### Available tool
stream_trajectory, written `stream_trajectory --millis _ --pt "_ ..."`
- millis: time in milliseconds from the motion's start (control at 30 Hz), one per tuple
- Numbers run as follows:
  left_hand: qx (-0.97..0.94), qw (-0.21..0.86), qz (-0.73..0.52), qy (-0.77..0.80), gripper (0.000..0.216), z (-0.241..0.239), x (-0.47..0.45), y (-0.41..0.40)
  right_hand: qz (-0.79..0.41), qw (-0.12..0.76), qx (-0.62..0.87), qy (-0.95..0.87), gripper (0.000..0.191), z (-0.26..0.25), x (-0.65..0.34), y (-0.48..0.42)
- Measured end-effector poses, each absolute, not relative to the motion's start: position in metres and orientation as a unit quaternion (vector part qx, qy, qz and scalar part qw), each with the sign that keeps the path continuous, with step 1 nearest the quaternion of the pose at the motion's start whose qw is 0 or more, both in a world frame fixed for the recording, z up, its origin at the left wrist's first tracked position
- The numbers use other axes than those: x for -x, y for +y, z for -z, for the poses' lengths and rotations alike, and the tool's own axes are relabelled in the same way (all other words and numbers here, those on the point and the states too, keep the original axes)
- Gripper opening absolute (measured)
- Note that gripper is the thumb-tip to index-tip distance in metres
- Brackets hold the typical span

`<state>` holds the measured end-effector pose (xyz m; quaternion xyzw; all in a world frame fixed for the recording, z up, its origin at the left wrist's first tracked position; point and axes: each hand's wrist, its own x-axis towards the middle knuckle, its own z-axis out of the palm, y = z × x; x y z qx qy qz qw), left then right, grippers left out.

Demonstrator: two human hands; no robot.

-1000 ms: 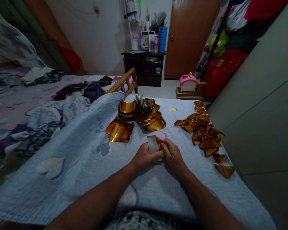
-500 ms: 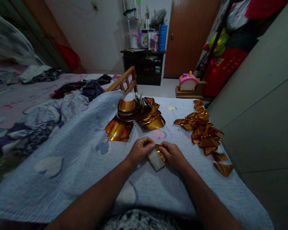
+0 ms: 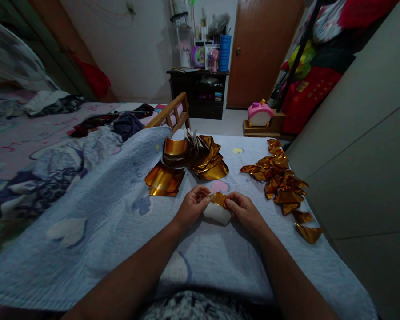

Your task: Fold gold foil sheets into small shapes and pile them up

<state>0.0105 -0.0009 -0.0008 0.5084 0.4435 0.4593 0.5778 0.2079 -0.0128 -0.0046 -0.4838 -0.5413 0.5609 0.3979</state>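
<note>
Between my hands is a sheet of gold foil paper, its pale back facing me and its gold top edge folded over. My left hand pinches the sheet's left edge between thumb and fingers. At the right edge, my right hand grips it the same way. Beyond my hands lies a fanned stack of gold foil sheets, some curling upward. Off to the right, a heap of folded gold foil pieces runs along the edge of the bed.
A blue blanket with heart shapes covers the surface under my hands. Rumpled clothes lie to the left, by a wooden rail. A dark cabinet and a pink toy stand beyond; a pale wardrobe flanks the right.
The foil sheet has turned from a slanted, narrow position to lie wider between my hands, with more gold showing at its top. My hands have moved slightly apart.
</note>
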Motion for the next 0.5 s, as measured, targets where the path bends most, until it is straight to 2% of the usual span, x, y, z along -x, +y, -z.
stream_trajectory --millis 67,200,367,500 --pt "-0.522 0.576 -0.447 0.443 0.023 0.0001 -0.0094 -0.0003 -0.538 0.381 0.500 -0.562 0.029 0.0059 -0.2093 -0.0123" --pt "-0.579 0.556 -0.400 0.443 0.015 -0.0021 -0.0078 -0.0010 -0.474 0.401 0.534 -0.574 0.027 0.0099 -0.2092 -0.0112" --pt "-0.634 0.531 -0.355 0.436 0.029 0.0017 -0.0077 -0.0039 -0.402 0.423 0.572 -0.576 0.021 0.0110 -0.2081 -0.0119" --pt "-0.701 0.449 -0.326 0.448 0.033 0.0048 -0.0070 -0.0040 -0.341 0.397 0.562 -0.640 0.013 0.0089 -0.2087 -0.0134"
